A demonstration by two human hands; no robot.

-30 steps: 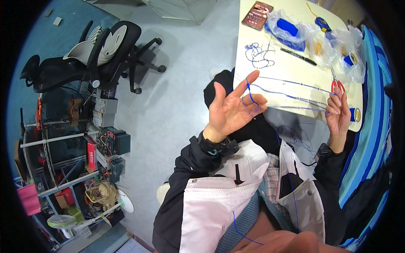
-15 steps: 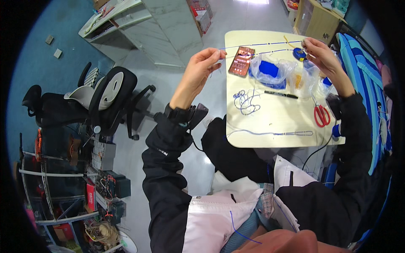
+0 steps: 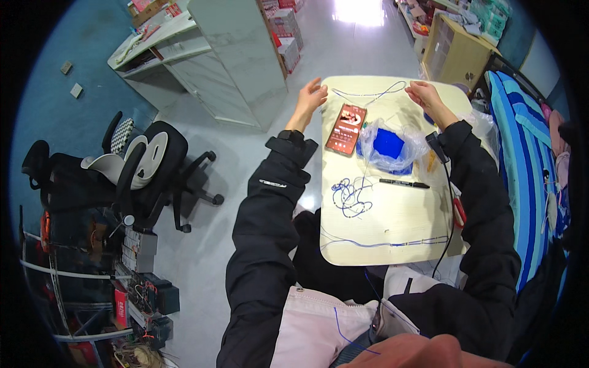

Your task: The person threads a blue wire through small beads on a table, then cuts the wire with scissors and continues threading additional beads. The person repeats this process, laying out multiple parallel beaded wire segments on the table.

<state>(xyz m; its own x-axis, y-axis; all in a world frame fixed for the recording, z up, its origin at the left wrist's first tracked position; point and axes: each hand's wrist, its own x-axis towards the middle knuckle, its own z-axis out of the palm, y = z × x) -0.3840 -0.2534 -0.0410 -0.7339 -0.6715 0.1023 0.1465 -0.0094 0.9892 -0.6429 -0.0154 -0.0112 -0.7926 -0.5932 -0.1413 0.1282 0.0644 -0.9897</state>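
Rectangular phone with a lit reddish screen (image 3: 346, 130): lies flat on the cream, round-cornered table (image 3: 402, 211).
Thin blue-and-pale beaded cord (image 3: 368, 95): rests on the table just beyond the phone's far end, reaching out to its right; slack, crossing itself, with a narrow loop at the right end.
My bare left hand (image 3: 311, 95): beyond the phone and to its left, fingers curled beside the cord's left end; whether the tips meet or pinch anything, I cannot tell.
My bare right hand (image 3: 426, 96): beyond the phone and well to its right, fingers bent toward the loop; touching it or just apart, I cannot tell.
Change: half a second ago the cord ran taut between my hands, above the phone; now it lies loose.
Meaning: I judge the stretch is over and the cord set down, its weight on the table.
Clear plastic bag with a bright blue bundle (image 3: 388, 143): just right of the phone.
Tangled blue beaded strands (image 3: 351, 199): nearer me than the phone.
Slim black pen (image 3: 404, 183): nearer me than the phone, to its right.
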